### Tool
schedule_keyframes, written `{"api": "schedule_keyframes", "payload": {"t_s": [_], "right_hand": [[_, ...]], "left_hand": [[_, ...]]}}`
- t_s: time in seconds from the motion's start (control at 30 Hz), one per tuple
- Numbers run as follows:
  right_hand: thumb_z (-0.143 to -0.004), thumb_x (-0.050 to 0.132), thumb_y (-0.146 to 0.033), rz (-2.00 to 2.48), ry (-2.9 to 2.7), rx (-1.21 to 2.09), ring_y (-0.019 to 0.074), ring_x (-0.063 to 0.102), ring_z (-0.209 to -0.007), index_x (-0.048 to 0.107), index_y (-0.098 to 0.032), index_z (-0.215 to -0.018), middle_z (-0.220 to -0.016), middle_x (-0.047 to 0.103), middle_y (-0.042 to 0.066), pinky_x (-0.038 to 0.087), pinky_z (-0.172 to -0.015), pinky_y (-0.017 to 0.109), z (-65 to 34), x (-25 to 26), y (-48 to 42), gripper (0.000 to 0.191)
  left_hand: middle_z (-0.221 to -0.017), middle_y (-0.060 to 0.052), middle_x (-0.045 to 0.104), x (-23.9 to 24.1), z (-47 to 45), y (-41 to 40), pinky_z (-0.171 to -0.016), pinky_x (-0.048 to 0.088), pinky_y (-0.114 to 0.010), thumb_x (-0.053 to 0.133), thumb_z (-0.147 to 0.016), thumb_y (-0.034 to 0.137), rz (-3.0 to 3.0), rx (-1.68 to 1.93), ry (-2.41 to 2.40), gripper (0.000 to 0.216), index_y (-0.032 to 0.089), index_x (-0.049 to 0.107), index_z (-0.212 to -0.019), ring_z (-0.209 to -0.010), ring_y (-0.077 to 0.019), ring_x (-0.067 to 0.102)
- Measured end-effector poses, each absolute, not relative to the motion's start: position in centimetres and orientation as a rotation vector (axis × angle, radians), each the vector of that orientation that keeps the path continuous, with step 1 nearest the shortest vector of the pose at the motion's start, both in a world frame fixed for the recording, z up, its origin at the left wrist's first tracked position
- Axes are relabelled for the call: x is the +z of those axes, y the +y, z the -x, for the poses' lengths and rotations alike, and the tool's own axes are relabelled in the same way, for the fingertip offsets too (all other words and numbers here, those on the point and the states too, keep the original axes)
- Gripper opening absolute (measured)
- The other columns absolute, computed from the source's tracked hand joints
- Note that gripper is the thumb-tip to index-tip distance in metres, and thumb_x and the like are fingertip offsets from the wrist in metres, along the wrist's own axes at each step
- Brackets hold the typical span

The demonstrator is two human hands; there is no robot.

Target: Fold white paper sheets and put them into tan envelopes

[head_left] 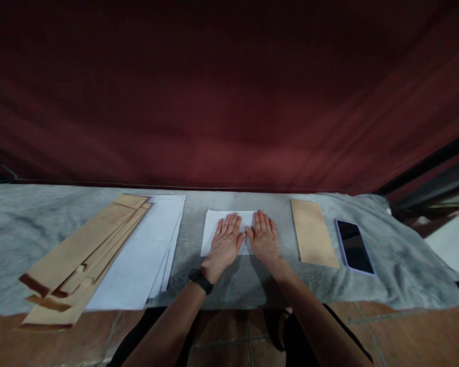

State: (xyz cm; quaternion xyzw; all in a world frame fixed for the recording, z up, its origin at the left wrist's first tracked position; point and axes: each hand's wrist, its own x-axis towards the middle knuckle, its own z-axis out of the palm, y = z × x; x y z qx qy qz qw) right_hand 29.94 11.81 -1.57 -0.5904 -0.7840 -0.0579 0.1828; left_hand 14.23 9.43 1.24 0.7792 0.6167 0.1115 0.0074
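A white sheet of paper (210, 232), which looks folded, lies on the grey cloth in front of me. My left hand (226, 242) rests flat on its middle, fingers stretched out and pointing away from me. Beside it, my right hand (265, 238) is pressed flat over the paper's right end, its fingers also extended. The two thumbs nearly meet over the paper. Much of the sheet's middle and right side is hidden under the hands. Neither hand grips anything.
Several brown paper bags (87, 239) lie overlapping white sheets (137, 260) on the left. A brown envelope-like piece (314, 232) and a phone (354, 247) lie on the right. The grey cloth (275, 300) covers the surface; a dark red curtain (229, 127) hangs behind.
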Motion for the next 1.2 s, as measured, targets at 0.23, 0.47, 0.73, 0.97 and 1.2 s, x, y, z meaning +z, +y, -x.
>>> {"api": "schedule_keyframes", "payload": {"t_s": [0.23, 0.47, 0.73, 0.97, 1.2], "right_hand": [[-0.106, 0.033, -0.039, 1.678, -2.200, -0.147, 0.0323, 0.040, -0.145, 0.039, -0.003, -0.153, -0.156, 0.042, 0.022, 0.028, -0.118, 0.050, -30.0, -1.6, 11.9, 0.059], [-0.106, 0.030, -0.038, 1.726, -2.182, -0.115, 0.0325, 0.043, -0.142, 0.042, -0.002, -0.151, -0.156, 0.042, 0.021, 0.029, -0.118, 0.050, -29.6, -1.1, 11.8, 0.059], [-0.104, 0.032, -0.034, 1.813, -2.128, -0.101, 0.0324, 0.042, -0.143, 0.042, -0.003, -0.152, -0.155, 0.043, 0.021, 0.030, -0.118, 0.052, -30.6, -0.9, 11.6, 0.058], [-0.104, 0.032, -0.028, 1.726, -2.168, -0.059, 0.0302, 0.035, -0.148, 0.040, -0.003, -0.152, -0.160, 0.035, 0.019, 0.029, -0.120, 0.048, -29.5, 0.4, 11.4, 0.055], [-0.108, 0.030, -0.033, 1.441, -2.338, 0.097, 0.0220, 0.038, -0.148, 0.044, -0.012, -0.152, -0.156, 0.045, 0.012, 0.027, -0.123, 0.043, -26.9, 0.3, 10.9, 0.051]], "left_hand": [[-0.163, -0.011, 0.034, 0.7, -13.8, 9.6, -0.127, 0.021, -0.046, 0.025, -0.106, 0.039, -2.414, 0.310, 1.991, 0.058, 0.010, 0.037, -0.155, -0.153, -0.0234, 0.027], [-0.161, -0.012, 0.037, 0.7, -13.7, 9.5, -0.126, 0.020, -0.046, 0.027, -0.105, 0.037, -2.425, 0.341, 1.995, 0.058, 0.011, 0.035, -0.156, -0.152, -0.0231, 0.028], [-0.161, -0.013, 0.037, 0.5, -13.6, 9.5, -0.125, 0.020, -0.049, 0.028, -0.104, 0.036, -2.432, 0.375, 1.971, 0.058, 0.011, 0.034, -0.156, -0.152, -0.0246, 0.029], [-0.161, -0.015, 0.036, 0.8, -13.7, 9.5, -0.126, 0.020, -0.048, 0.026, -0.103, 0.032, -2.436, 0.353, 1.968, 0.057, 0.006, 0.038, -0.153, -0.152, -0.0253, 0.029], [-0.162, -0.014, 0.036, 0.8, -13.5, 9.6, -0.126, 0.021, -0.047, 0.023, -0.100, 0.020, -2.466, 0.287, 1.955, 0.057, 0.005, 0.039, -0.152, -0.153, -0.0239, 0.026]]}}
